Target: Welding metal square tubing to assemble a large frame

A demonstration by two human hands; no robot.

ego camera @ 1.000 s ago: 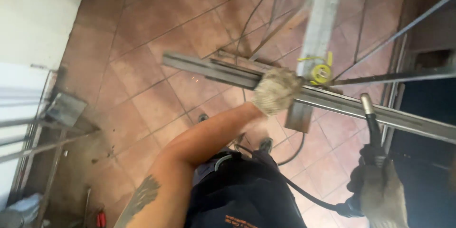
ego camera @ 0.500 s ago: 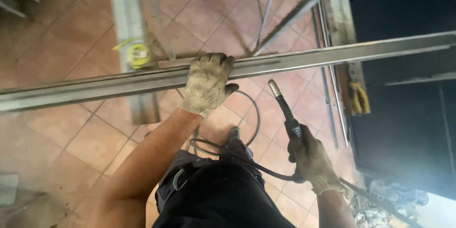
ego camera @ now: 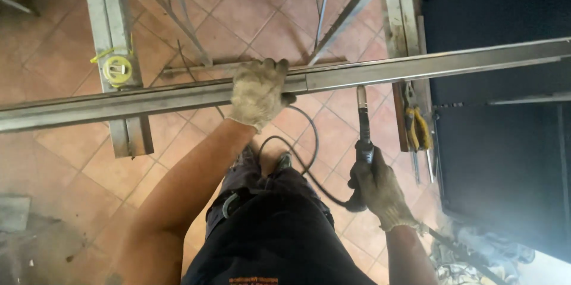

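Left hand (ego camera: 259, 92), in a worn work glove, is clenched over the long steel bar (ego camera: 416, 68), fingers curled over its top edge. Right hand (ego camera: 380, 190), also gloved, grips the welding torch (ego camera: 363, 124) by its dark handle, with the nozzle pointing toward 12 o'clock and its tip just below the bar. A black cable (ego camera: 309, 166) loops from the torch handle toward 9 o'clock, in front of the person's dark trousers.

The bar is grey and dull, with a seam visible just to the 3 o'clock side of the left hand; it spans the view from 9 o'clock to 2 o'clock, rising slightly. It crosses over two upright steel posts (ego camera: 110, 53), one at 10 o'clock and one at 1 o'clock. A yellow tape measure (ego camera: 116, 68) sits on the 10 o'clock post, just above the bar. Pliers with yellow grips (ego camera: 418, 127) lie at 3 o'clock of the torch.

The floor (ego camera: 71, 160) is of reddish-brown square tiles; a dark panel (ego camera: 499, 160) fills the 3 o'clock side.
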